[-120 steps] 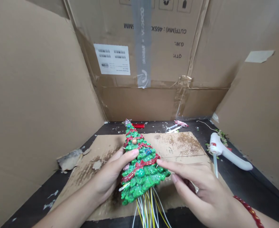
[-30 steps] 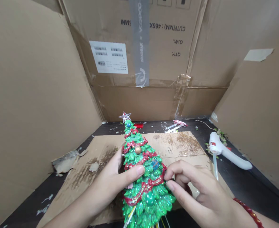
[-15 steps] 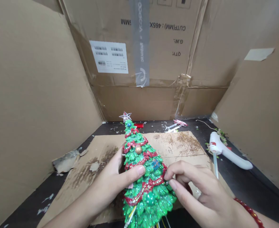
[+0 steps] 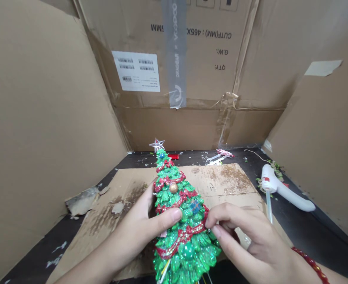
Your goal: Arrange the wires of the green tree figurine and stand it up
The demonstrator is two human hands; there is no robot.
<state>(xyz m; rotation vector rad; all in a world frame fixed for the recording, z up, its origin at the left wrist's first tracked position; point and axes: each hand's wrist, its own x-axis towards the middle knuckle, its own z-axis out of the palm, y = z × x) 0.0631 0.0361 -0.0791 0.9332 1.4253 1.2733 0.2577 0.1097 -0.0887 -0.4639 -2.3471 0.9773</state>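
Observation:
A glittery green Christmas tree ornament (image 4: 188, 221) with red garlands, small baubles and a clear star (image 4: 157, 145) on its tip leans away from me. My left hand (image 4: 159, 217) grips it from the left, thumb across the front and fingers hidden behind. On the tree's right edge, my right hand (image 4: 239, 228) is pinched, thumb and forefinger meeting by the end of a red garland. Whatever lies between those fingertips is too small or hidden to make out. Thin white and yellow wires (image 4: 165, 272) poke out low on the tree.
Beneath the tree lies a stained cardboard sheet (image 4: 221, 177) on a dark table. A white glue gun (image 4: 286, 189) rests at the right. Cardboard walls (image 4: 197, 126) stand on three sides. Behind are a red item (image 4: 174, 156) and a red-and-white string bundle (image 4: 225, 153).
The tree has shifted very slightly, its tip a touch to the right. Both hands keep nearly the same place and hold.

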